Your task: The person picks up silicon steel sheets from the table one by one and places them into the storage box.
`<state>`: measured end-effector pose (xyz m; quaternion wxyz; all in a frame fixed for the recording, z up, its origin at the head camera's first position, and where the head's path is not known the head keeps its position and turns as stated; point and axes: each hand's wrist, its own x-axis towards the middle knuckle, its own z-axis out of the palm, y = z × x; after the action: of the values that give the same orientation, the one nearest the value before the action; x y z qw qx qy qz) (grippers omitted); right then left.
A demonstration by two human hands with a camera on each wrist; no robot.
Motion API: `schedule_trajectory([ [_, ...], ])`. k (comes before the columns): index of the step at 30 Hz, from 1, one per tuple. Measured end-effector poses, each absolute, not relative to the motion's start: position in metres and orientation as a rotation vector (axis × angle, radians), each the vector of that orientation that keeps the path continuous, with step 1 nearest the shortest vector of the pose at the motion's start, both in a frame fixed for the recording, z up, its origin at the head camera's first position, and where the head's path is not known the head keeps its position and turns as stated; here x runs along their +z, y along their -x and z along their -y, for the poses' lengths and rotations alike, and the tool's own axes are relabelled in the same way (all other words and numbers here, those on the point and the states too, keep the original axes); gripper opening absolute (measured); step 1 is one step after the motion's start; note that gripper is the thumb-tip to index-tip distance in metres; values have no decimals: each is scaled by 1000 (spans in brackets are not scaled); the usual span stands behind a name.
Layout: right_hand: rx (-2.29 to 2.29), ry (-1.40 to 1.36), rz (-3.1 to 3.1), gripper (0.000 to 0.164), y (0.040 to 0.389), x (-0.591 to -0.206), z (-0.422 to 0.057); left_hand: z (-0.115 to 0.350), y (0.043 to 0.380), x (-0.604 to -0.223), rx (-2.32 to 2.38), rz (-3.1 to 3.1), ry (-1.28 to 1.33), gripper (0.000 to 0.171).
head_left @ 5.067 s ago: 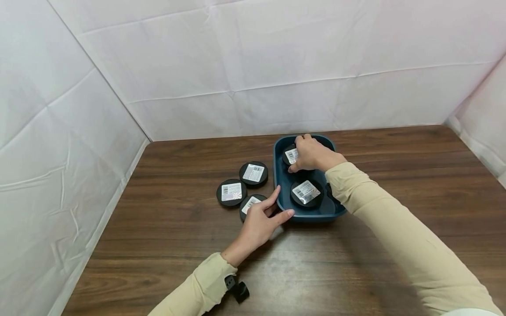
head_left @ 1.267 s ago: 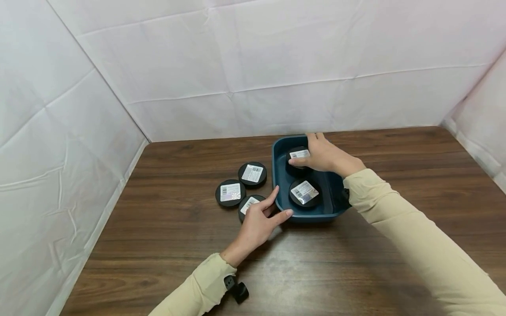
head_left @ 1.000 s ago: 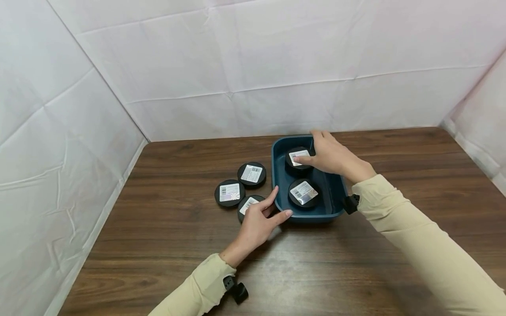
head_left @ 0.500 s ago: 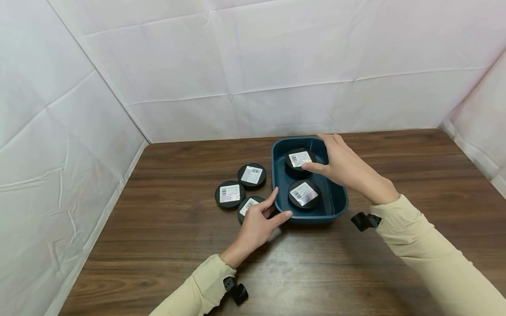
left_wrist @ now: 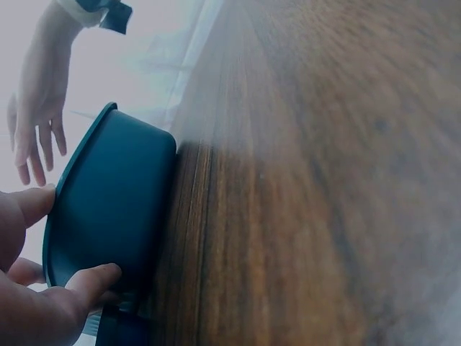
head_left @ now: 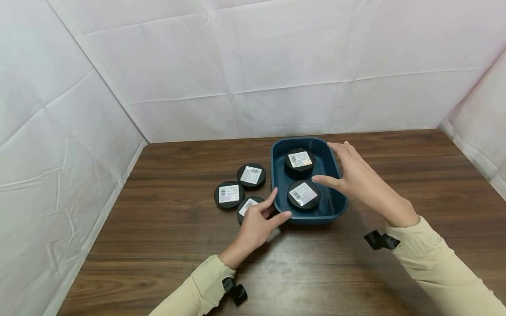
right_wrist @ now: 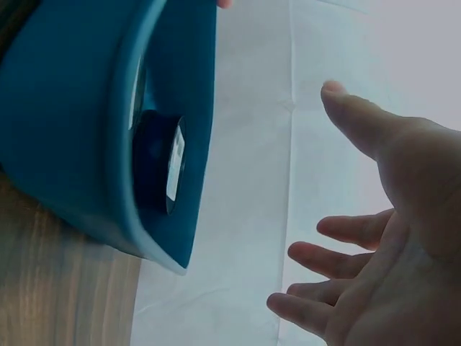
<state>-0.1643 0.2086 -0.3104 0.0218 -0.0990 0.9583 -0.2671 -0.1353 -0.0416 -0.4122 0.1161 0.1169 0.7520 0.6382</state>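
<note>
In the head view, a dark blue plastic tub [head_left: 332, 206] holds two flat round black discs with white barcode labels, one at the back [head_left: 299, 162] and one at the front [head_left: 303, 194]. My left hand [head_left: 257, 228] touches the tub's near left corner, thumb and fingers spread along its outer wall. Over the tub's right rim, my right hand [head_left: 356, 175] has fingers apart and holds nothing. The right wrist view shows that hand [right_wrist: 403, 238] beside the tub [right_wrist: 65, 108], a gap between them.
Left of the tub, a labelled disc [head_left: 251, 175], another disc [head_left: 229, 194] and a third disc [head_left: 246, 206], partly hidden by my left hand, lie on the wooden table [head_left: 178, 245]. A white cloth wall [head_left: 237, 66] rises behind the table.
My right hand has let go of the back disc inside the tub and drawn back to the right and nearer. My left hand has stayed at the tub's corner.
</note>
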Motion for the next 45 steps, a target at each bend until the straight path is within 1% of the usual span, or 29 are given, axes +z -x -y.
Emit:
schedule_trajectory([
  [6,-842,311,-2973,103,156,-314,-213,42,134,-412,1862,-2201,-348,71],
  [17,-899,298,-2982,102,145,-323,-215,42,133,-413,1870,-2204,-333,71],
  [25,-922,297,-3002,106,133,-341,-220,40,135,-413,1889,-2186,-350,70],
  [33,-962,278,-2983,107,130,-355,-223,41,135,-412,1881,-2201,-348,70],
  [39,-1014,232,-2951,112,129,-364,-225,41,135,-412,1882,-2193,-356,71],
  [45,-1056,202,-2929,125,130,-376,-225,42,135,-412,1868,-2215,-364,72],
])
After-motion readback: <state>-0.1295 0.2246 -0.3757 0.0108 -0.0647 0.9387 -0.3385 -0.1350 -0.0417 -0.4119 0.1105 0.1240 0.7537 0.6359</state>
